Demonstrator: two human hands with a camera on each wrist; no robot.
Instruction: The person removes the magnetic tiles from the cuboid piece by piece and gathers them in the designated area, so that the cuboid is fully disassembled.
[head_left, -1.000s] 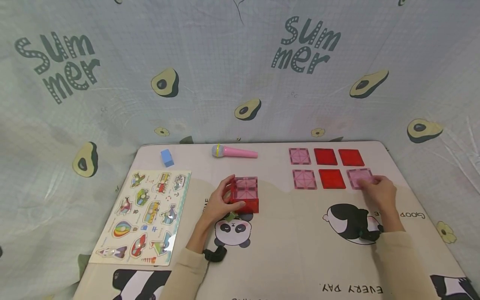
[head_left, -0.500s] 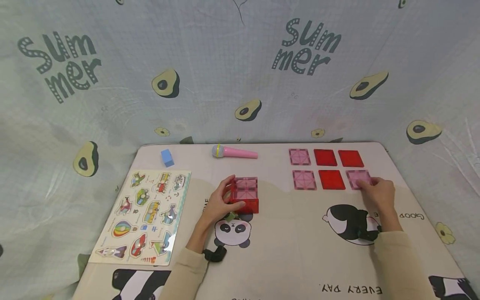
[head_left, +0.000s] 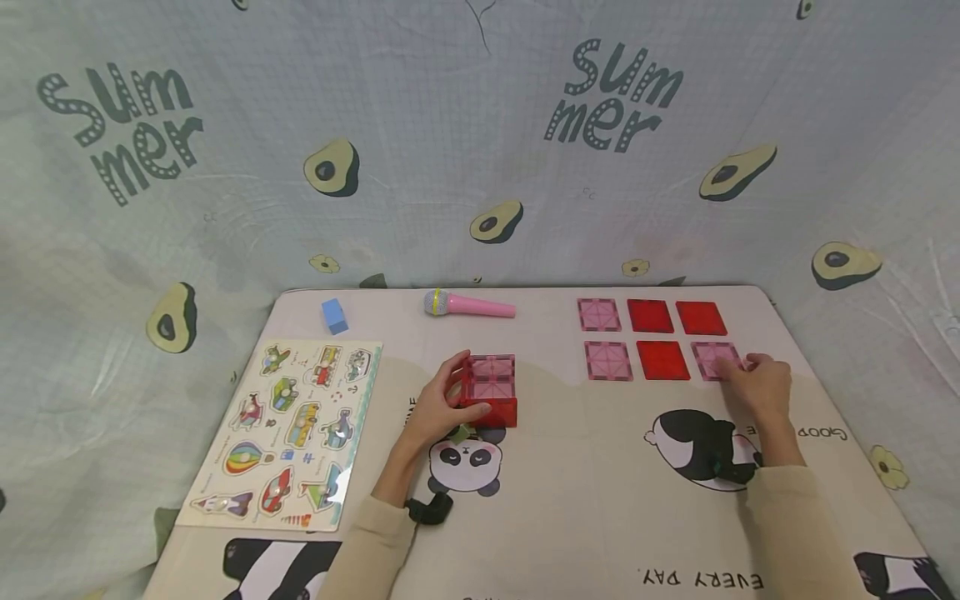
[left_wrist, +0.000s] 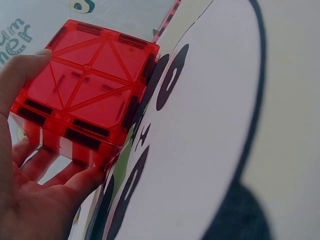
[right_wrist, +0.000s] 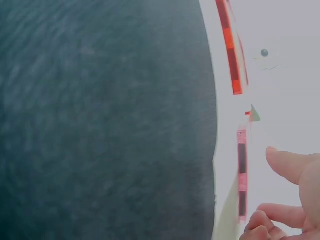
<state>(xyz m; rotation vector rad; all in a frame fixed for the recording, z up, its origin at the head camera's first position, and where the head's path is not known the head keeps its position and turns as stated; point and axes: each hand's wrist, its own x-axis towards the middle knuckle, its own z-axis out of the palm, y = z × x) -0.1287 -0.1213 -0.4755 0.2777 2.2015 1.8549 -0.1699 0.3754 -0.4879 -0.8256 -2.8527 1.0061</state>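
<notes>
My left hand [head_left: 438, 410] holds a small box [head_left: 489, 390] built of see-through magnetic tiles, pink on top and red in front. In the left wrist view the thumb lies at the edge of the red front tile [left_wrist: 86, 66] and the fingers spread along another side. Over at the right, my right hand [head_left: 761, 392] reaches over a pink magnetic tile [head_left: 708, 358] lying flat, fingertips at its right part. The right wrist view has this tile [right_wrist: 242, 175] edge-on, the thumb apart from it and the fingers bent near one end.
Beside the pink tile lie a red tile [head_left: 663, 360] and another pink one [head_left: 608, 361]. Behind them is a row with a pink tile [head_left: 598, 315] and two red tiles [head_left: 650, 316]. A toy microphone [head_left: 472, 304], a blue block [head_left: 334, 317] and a picture puzzle board [head_left: 285, 433] lie further left.
The right hand and the pink tile under it have shifted slightly left, nearer the red tile. The left hand has stayed in place on the box.
</notes>
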